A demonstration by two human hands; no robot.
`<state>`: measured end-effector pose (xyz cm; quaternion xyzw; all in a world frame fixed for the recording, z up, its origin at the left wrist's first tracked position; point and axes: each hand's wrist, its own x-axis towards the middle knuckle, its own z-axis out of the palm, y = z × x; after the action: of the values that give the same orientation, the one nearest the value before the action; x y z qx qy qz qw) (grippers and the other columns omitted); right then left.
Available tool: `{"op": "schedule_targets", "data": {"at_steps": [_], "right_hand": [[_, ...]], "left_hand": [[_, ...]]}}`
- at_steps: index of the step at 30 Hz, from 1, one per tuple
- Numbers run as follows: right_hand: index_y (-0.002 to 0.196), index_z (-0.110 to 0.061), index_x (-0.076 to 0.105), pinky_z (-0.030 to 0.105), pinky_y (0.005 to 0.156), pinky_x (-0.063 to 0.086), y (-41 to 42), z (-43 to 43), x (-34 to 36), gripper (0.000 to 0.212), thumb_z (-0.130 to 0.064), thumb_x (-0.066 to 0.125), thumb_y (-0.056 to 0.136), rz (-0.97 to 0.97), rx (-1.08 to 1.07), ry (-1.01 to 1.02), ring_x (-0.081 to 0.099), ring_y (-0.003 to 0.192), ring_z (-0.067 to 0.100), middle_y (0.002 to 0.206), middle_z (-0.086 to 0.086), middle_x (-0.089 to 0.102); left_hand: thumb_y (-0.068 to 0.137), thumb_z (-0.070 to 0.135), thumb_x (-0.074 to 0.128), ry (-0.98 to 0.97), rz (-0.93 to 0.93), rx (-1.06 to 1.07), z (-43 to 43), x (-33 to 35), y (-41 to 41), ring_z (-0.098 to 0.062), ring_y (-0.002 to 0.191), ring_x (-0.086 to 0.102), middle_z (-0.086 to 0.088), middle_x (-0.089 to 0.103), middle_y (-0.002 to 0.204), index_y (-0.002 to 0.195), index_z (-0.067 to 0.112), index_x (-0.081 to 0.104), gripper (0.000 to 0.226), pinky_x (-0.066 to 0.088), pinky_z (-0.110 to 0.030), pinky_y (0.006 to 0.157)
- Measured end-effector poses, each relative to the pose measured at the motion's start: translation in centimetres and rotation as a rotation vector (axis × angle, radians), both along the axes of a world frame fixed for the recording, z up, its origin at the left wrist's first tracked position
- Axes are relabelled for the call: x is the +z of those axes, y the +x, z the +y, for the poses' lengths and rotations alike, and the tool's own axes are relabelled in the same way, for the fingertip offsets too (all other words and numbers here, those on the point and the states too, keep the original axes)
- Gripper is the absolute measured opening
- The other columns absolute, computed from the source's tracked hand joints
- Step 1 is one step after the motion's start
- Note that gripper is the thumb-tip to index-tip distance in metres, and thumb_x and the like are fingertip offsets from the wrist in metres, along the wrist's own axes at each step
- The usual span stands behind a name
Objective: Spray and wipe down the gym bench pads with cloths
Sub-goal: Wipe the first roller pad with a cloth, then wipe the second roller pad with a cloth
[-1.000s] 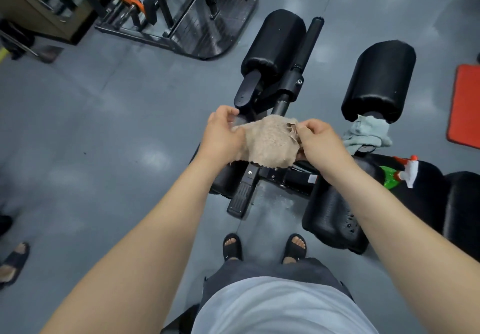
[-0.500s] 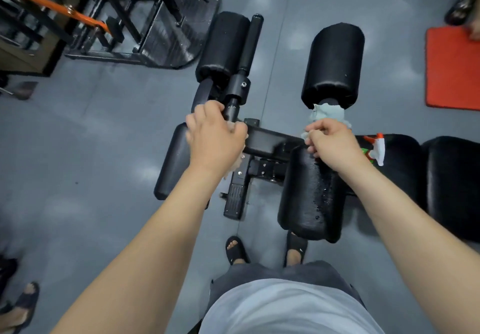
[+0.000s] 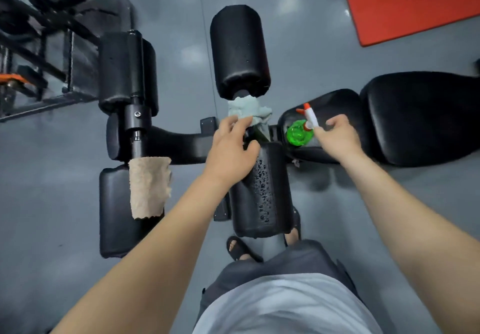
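Starting nearest you: the wet roller pad (image 3: 262, 190) sits right under your left wrist, its long axis running near-to-far and its top beaded with spray, so to my eye that's the one due for a wipe. Off to the left, the tan cloth (image 3: 149, 185) is draped over the near-left pad (image 3: 114, 211), well away from both hands.

Your left hand (image 3: 231, 149) is spread wide and holding nothing. Its fingertips are just touching the near edge of the grey-green cloth (image 3: 246, 111), which is bunched on the bar just past the wet pad's far end. So it's a short reach forward and then a drag back along the pad, and the left hand is clearly the closer one.

Your right hand (image 3: 337, 136) is up against the neck of the green spray bottle (image 3: 298, 133) standing on the seat pad (image 3: 335, 105). I honestly can't tell if it's gripping it yet.

Count-wise there are two cloths, one bottle, four roller pads (the far pad (image 3: 239, 50) and far-left pad (image 3: 124, 71) included), and two flat pads counting the back pad (image 3: 420, 115).
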<state>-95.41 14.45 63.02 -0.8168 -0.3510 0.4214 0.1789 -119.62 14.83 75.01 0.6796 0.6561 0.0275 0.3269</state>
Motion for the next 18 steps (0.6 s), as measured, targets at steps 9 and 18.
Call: {"op": "schedule_targets", "data": {"at_steps": [9, 18], "right_hand": [[0.109, -0.014, 0.064, 0.035, 0.073, 0.041, -0.3, 1.4, -4.4, 0.036, -0.048, 0.057, 0.099, -0.064, 0.128, 0.047, 0.059, 0.092, 0.031, 0.108, 0.013, 0.064], [0.083, -0.014, 0.064, 0.028, 0.072, 0.035, 1.1, 0.2, 0.4, 0.019, -0.029, 0.067, 0.095, -0.07, 0.133, 0.377, 0.052, 0.081, 0.018, 0.088, 0.003, 0.048]], "left_hand": [[0.096, 0.024, 0.056, -0.015, 0.019, -0.011, 0.5, 0.3, -0.5, -0.019, 0.142, 0.027, 0.006, 0.033, 0.152, 0.148, 0.034, 0.048, 0.053, 0.026, -0.026, 0.113], [0.094, 0.021, 0.058, 0.092, -0.063, 0.1, 1.4, 1.9, -0.7, -0.013, 0.13, 0.036, 0.011, 0.044, 0.125, 0.127, 0.023, 0.058, 0.033, 0.029, -0.02, 0.1]]}}
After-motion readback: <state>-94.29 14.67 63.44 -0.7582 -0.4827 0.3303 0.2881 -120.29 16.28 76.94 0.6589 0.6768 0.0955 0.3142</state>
